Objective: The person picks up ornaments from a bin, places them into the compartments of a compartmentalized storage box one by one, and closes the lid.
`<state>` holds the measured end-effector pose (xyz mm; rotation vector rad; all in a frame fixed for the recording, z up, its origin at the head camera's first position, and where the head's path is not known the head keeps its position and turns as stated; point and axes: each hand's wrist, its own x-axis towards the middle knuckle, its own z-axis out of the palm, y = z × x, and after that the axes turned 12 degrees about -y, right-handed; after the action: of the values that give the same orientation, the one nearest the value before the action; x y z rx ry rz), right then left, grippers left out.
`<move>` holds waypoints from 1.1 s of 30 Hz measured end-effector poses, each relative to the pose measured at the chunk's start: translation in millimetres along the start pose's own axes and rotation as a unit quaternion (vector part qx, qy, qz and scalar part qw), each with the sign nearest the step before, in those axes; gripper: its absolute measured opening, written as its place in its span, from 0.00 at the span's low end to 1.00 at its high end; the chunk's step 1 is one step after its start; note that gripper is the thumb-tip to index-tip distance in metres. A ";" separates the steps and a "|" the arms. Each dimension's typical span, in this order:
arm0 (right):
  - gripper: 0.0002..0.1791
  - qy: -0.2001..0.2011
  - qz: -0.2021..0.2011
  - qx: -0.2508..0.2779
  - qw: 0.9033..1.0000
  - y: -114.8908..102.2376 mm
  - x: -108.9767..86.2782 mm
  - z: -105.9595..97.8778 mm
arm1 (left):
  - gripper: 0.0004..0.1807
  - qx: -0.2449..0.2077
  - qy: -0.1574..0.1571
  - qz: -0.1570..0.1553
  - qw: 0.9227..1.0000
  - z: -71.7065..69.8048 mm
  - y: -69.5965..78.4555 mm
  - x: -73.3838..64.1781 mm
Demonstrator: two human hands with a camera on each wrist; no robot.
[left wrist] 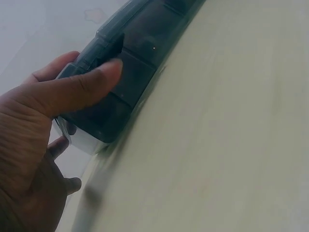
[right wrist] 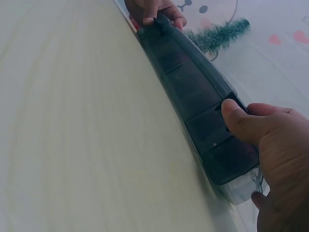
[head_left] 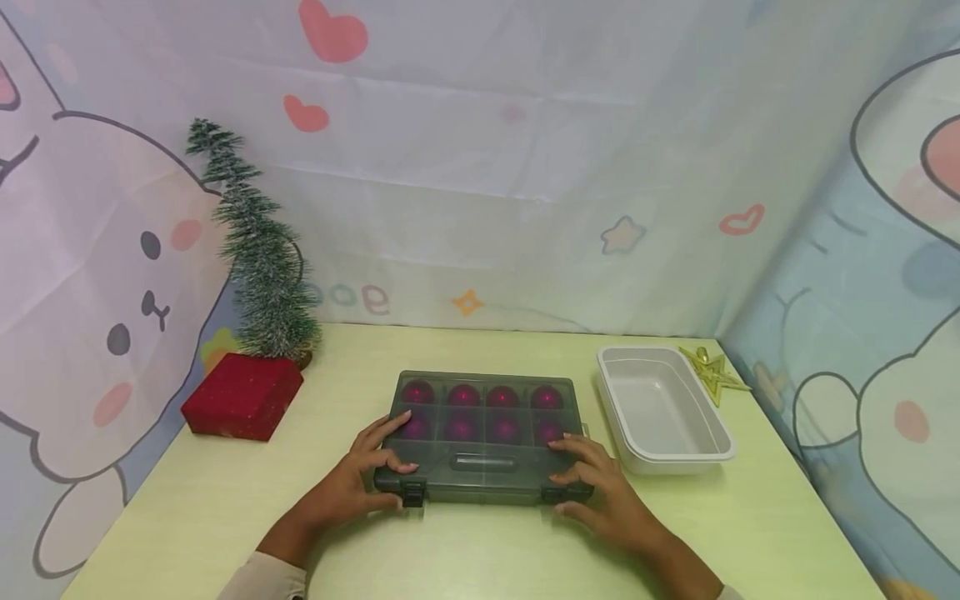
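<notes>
A dark translucent compartment box (head_left: 483, 477) lies flat on the table with its lid down. Rows of shiny red balls (head_left: 417, 392) show through the lid. My left hand (head_left: 351, 482) grips the box's front left corner, fingertips on the lid and thumb at the left latch (head_left: 413, 495). At the front right corner, my right hand (head_left: 611, 493) holds the box likewise, its thumb (right wrist: 231, 110) on the right latch. In the left wrist view the left thumb (left wrist: 99, 83) presses the box's front side (left wrist: 137, 72). The balls cannot be made out clearly in the wrist views.
A white plastic tub (head_left: 663, 408) stands right of the box, with a gold star ornament (head_left: 712, 372) behind it. On the left, a red velvety block (head_left: 242, 398) sits before a small frosted tree (head_left: 258, 258). A printed cloth (head_left: 480, 167) hangs behind the table.
</notes>
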<state>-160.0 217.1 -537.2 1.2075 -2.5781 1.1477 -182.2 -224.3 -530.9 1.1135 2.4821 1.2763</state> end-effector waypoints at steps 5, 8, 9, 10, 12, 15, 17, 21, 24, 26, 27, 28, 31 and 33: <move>0.15 0.008 -0.007 0.010 1.000 -1.0 0.2 0.3 | 0.18 -0.007 0.001 0.004 1.000 0.5 0.4 0.4; 0.15 0.018 -0.021 0.014 1.000 -0.8 1.3 1.0 | 0.16 -0.013 0.005 0.006 1.000 0.8 1.3 0.3; 0.15 0.022 -0.024 0.015 0.999 -0.5 1.6 1.4 | 0.15 -0.014 0.007 0.006 1.000 1.0 1.9 0.3; 0.15 0.025 -0.028 0.018 0.999 0.1 1.9 1.7 | 0.15 -0.013 0.008 0.006 1.000 1.1 2.4 0.4; 0.15 0.030 -0.033 0.021 0.999 0.5 2.7 2.3 | 0.14 -0.010 0.012 0.006 1.000 1.4 3.2 0.5; 0.15 0.034 -0.032 0.025 0.999 0.7 3.3 2.5 | 0.13 -0.007 0.017 0.008 1.000 1.9 4.3 0.9; 0.14 0.036 -0.033 0.028 0.998 0.3 3.5 2.6 | 0.12 -0.002 0.021 0.011 1.000 2.2 4.7 1.4; 0.14 0.040 -0.030 0.028 0.998 -0.7 4.0 2.9 | 0.11 0.004 0.028 0.008 1.000 2.6 7.0 2.4; 0.14 0.043 -0.025 0.028 0.998 -0.6 4.3 3.5 | 0.11 0.006 0.031 0.003 0.999 2.8 8.8 3.0; 0.14 0.046 -0.025 0.026 0.998 0.3 4.4 3.9 | 0.10 0.008 0.033 0.001 0.999 3.1 9.4 3.3; 0.14 0.047 -0.025 0.026 0.998 0.7 4.4 3.9 | 0.10 0.008 0.033 0.000 0.999 3.3 9.4 3.5; 0.14 0.048 -0.027 0.025 0.998 1.2 4.5 4.0 | 0.10 0.008 0.033 -0.002 0.999 3.4 9.3 3.5; 0.15 0.049 -0.036 0.028 0.998 2.6 5.0 4.2 | 0.10 0.012 0.036 -0.003 0.999 3.8 8.4 3.3; 0.15 0.047 -0.041 0.032 0.998 2.8 5.4 4.1 | 0.11 0.017 0.038 -0.003 0.999 3.8 7.8 2.7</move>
<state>-164.7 212.1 -540.0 1.2265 -2.4186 1.2470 -178.2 -217.2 -527.0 1.0844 2.5684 1.3041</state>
